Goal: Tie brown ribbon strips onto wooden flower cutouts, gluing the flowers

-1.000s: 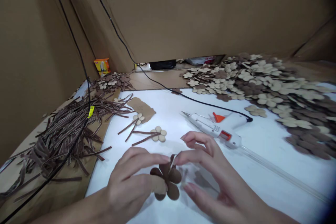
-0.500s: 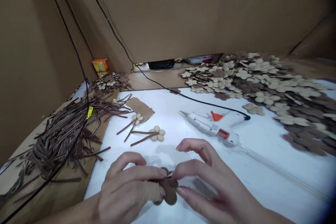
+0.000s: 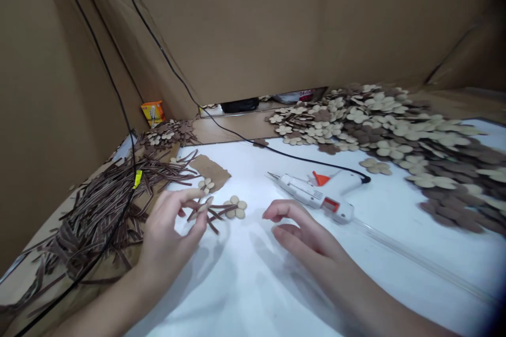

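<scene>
Between the thumb and fingers of my left hand (image 3: pixel 168 226) is a small flower cutout (image 3: pixel 204 204), its beige side partly showing. Dark ribbon strips (image 3: pixel 213 225) lie by or hang from it; I cannot tell which are attached. Just right of it a beige flower (image 3: pixel 236 207) lies on the white board, with ribbon reaching it. Another small beige flower (image 3: pixel 206 185) sits behind, on a torn brown piece (image 3: pixel 213 171). My right hand (image 3: pixel 304 237) hovers over the board with fingers curled apart and nothing in them. Beyond it lies a white glue gun (image 3: pixel 312 192) with an orange trigger.
A heap of ribbon strips (image 3: pixel 106 205) covers the left side. Many beige and brown flower cutouts (image 3: pixel 367 126) are piled at the right. A black cable (image 3: pixel 300 158) crosses to the glue gun. An orange box (image 3: pixel 153 113) stands against the cardboard wall (image 3: pixel 237 26).
My left hand has moved left and forward with the flower, which showed its brown side before. My right hand has drawn off the flower and is now apart from it.
</scene>
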`<state>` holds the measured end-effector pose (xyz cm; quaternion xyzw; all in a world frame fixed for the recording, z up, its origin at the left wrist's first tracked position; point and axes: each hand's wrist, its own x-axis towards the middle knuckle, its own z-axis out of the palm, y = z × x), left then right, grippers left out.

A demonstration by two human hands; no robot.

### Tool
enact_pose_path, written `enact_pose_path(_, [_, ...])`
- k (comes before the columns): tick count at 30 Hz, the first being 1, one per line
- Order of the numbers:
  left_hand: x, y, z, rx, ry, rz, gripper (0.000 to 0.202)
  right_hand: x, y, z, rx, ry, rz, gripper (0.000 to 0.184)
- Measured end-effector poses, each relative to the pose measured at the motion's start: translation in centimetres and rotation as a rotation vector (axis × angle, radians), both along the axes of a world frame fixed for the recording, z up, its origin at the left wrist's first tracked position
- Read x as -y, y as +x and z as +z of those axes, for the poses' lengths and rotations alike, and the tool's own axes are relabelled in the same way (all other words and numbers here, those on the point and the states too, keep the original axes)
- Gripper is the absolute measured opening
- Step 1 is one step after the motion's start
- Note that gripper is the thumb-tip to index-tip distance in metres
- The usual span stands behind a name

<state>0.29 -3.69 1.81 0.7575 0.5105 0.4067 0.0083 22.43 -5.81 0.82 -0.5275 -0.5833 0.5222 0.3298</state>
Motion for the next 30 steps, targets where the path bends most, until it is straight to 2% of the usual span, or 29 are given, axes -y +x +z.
enact_pose_path(2, [-1.0, 0.4, 1.1, -0.266, 0.031, 0.04, 0.024, -0.1, -0.1, 0.0, -0.026, -0.031, 0.007, 0.013])
enact_pose_path(4, [-1.7, 1.5, 1.5, -0.409, -0.062, 0.068, 0.029, -0.2, -0.2, 0.1, -0.027, -0.005, 0.018, 0.01])
enact_pose_path(7, [-2.4, 3.4, 0.9, -0.473, -0.348, -0.002, 0.044, -0.3, -0.3, 0.3, -0.027, 0.023, 0.021, 0.009])
enact_pose_path(10, [-2.9, 3.9, -0.2, -0.425, -0.445, -0.084, 0.051, -0.4, -0.2, 0.0, -0.043, 0.084, 0.038, 0.01])
enact_pose_path(13, [-3.5, 3.3, -0.9, -0.417, -0.426, -0.126, 0.033, -0.4, -0.2, -0.4, -0.053, 0.154, 0.07, 0.011])
enact_pose_path(16, [-4.0, 3.1, -0.8, -0.42, -0.402, -0.139, 0.015, -0.5, -0.2, -0.4, -0.052, 0.188, 0.074, 0.012])
enact_pose_path(18, [-4.1, 3.3, -0.6, -0.438, -0.39, -0.161, 0.013, -0.6, -0.3, -0.3, -0.053, 0.205, 0.071, 0.013])
enact_pose_path(23, [-3.7, 3.8, 0.0, -0.495, -0.335, -0.175, 0.024, -0.4, -0.3, 0.0, -0.051, 0.193, 0.073, 0.016])
enact_pose_path(27, [-5.1, 2.3, 1.7, -0.307, -0.312, -0.161, 0.023, -0.2, -0.4, -0.1, -0.058, 0.198, 0.079, 0.018])
enact_pose_path(29, [-7.1, 0.6, 3.4, -0.247, -0.288, -0.05, 0.024, -0.1, -0.3, 0.1, -0.059, 0.202, 0.085, 0.018])
enact_pose_path(30, [-8.4, -0.4, 4.3, -0.24, -0.255, 0.075, 0.024, -0.1, -0.2, 0.3, -0.056, 0.206, 0.085, 0.018])
